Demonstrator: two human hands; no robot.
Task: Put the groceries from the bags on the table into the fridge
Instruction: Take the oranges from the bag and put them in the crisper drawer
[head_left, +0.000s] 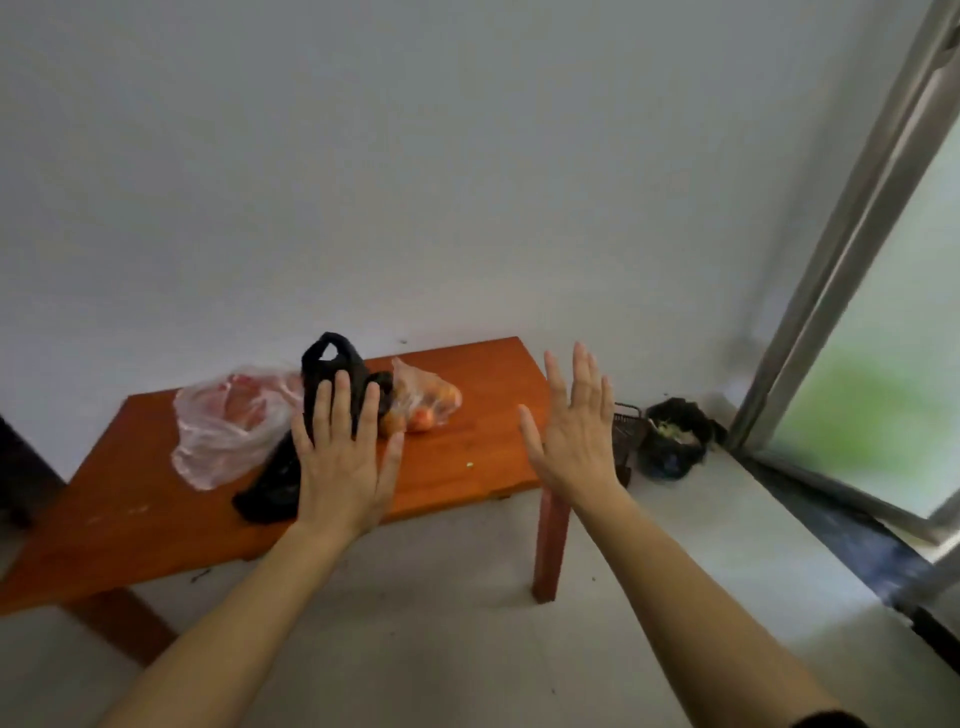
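Three bags lie on a low wooden table (467, 395): a pale pink plastic bag (228, 426) at the left, a black bag (332, 374) with an upright handle in the middle, and a clear bag of orange-red fruit (426, 402) at the right. My left hand (345, 462) is raised flat with straight fingers in front of the black bag, hiding part of it. Off the table's right end, my right hand (576, 423) is held up the same way, fingers spread. Neither hand holds anything. No fridge is in view.
A plain white wall stands behind the table. On the floor to the right sit a dark wire basket (628, 426) and a black-lined bin (675, 439). A sliding glass door with a metal frame (852, 218) fills the right side. Pale tiled floor lies in front.
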